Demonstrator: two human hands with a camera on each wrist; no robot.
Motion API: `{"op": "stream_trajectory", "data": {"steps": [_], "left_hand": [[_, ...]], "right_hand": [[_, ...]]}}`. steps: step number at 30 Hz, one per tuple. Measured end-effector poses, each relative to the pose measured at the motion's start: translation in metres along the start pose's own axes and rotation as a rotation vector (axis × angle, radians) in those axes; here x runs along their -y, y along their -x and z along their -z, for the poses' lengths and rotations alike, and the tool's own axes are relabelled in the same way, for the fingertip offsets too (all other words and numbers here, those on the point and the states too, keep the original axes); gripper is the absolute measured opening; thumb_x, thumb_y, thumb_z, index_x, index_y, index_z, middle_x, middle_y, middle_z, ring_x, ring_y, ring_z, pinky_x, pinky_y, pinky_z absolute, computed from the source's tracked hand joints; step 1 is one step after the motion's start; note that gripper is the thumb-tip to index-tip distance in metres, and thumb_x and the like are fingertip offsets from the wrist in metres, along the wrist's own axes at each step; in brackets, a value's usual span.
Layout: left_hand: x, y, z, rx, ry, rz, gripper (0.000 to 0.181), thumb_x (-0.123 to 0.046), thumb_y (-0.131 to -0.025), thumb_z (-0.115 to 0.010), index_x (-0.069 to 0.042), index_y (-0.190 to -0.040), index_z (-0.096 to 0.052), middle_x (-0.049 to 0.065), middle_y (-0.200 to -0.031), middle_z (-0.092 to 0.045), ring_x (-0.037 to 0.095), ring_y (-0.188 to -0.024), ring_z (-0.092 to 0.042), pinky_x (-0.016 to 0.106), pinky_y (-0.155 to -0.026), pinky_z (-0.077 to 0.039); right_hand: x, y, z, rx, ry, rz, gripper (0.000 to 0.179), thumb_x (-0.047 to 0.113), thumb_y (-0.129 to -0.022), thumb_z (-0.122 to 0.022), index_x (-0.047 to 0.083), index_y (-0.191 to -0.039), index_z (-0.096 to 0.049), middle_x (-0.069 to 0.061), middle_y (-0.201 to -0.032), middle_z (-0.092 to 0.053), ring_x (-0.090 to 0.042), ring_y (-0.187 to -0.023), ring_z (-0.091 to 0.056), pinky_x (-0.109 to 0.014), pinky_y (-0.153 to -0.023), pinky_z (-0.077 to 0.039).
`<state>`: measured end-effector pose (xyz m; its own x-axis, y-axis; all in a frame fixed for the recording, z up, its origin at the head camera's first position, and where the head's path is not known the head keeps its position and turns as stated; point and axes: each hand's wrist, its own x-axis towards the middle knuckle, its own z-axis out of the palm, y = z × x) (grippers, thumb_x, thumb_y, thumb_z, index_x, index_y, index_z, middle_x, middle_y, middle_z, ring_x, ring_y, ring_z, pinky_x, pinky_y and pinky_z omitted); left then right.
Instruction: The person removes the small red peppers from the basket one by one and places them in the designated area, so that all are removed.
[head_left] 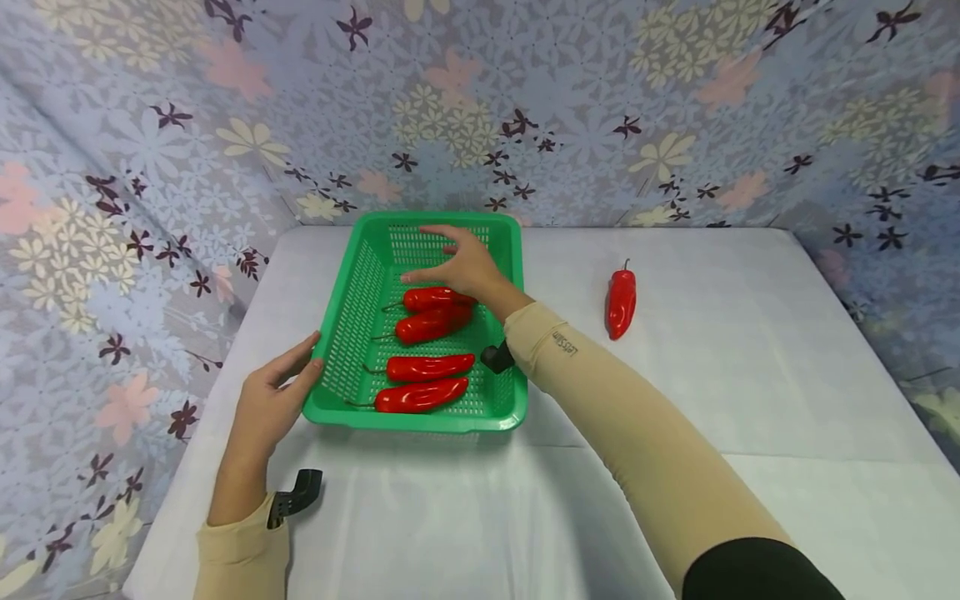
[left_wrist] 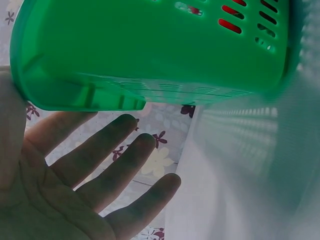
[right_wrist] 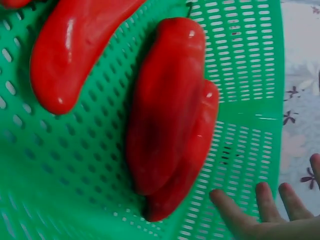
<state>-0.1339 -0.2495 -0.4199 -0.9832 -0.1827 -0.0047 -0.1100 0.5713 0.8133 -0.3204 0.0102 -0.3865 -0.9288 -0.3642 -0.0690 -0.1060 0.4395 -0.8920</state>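
Several long red peppers (head_left: 424,367) with thin stems lie in a green perforated plastic basket (head_left: 420,422). Two of them, the upper pepper (right_wrist: 167,110) overlapping the other, rest together near the far part of the basket. My right hand (head_left: 463,265) hovers over these two with thumb and fingers spread and nothing between them. In the right wrist view its fingertips show at the lower right, above the mesh. At the basket's left rim, my left hand (head_left: 272,398) touches with thumb and index finger; its other fingers (left_wrist: 122,172) extend loosely below the rim.
Another red pepper (head_left: 621,302) lies alone on the white-covered table (head_left: 720,350), to the right of the basket. Floral cloth (head_left: 570,108) hangs behind the table and along its sides.
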Motion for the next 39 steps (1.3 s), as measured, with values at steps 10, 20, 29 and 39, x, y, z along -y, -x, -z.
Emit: {"op": "stream_trajectory", "data": {"steps": [10, 20, 29, 39], "left_hand": [[-0.001, 0.000, 0.000, 0.013, 0.014, 0.011, 0.050, -0.048, -0.093, -0.053, -0.029, -0.139, -0.048, 0.007, -0.138, -0.054, 0.027, -0.132, -0.047, 0.051, -0.104, -0.041], [0.001, 0.002, -0.001, 0.017, 0.027, 0.022, 0.049, -0.050, -0.093, -0.052, -0.035, -0.138, -0.047, 0.005, -0.141, -0.051, 0.030, -0.134, -0.044, 0.058, -0.103, -0.038], [0.003, 0.003, -0.003, 0.011, 0.049, 0.021, 0.047, -0.049, -0.093, -0.052, -0.037, -0.138, -0.046, 0.008, -0.140, -0.051, 0.033, -0.135, -0.042, 0.059, -0.101, -0.039], [0.003, 0.003, -0.003, 0.010, 0.044, 0.021, 0.047, -0.049, -0.093, -0.052, -0.036, -0.139, -0.046, 0.009, -0.140, -0.052, 0.033, -0.135, -0.042, 0.061, -0.103, -0.036]], "right_hand": [[-0.019, -0.011, -0.006, 0.036, 0.076, -0.049, 0.086, 0.042, -0.061, -0.088, 0.026, -0.137, -0.050, 0.000, -0.150, -0.037, -0.031, -0.134, -0.040, -0.043, -0.104, -0.042], [-0.022, -0.014, -0.005, 0.216, 0.298, -0.248, 0.087, 0.043, -0.068, -0.083, 0.030, -0.143, -0.040, -0.006, -0.151, -0.035, -0.030, -0.139, -0.033, -0.046, -0.110, -0.035], [-0.026, -0.013, -0.009, 0.276, 0.232, -0.253, 0.077, 0.030, -0.075, -0.080, 0.028, -0.142, -0.043, -0.011, -0.140, -0.050, -0.027, -0.130, -0.047, -0.043, -0.108, -0.038], [-0.025, -0.007, -0.012, 0.374, 0.278, -0.249, 0.065, 0.030, -0.077, -0.078, 0.031, -0.136, -0.051, -0.004, -0.154, -0.028, -0.027, -0.139, -0.031, -0.046, -0.111, -0.033]]}}
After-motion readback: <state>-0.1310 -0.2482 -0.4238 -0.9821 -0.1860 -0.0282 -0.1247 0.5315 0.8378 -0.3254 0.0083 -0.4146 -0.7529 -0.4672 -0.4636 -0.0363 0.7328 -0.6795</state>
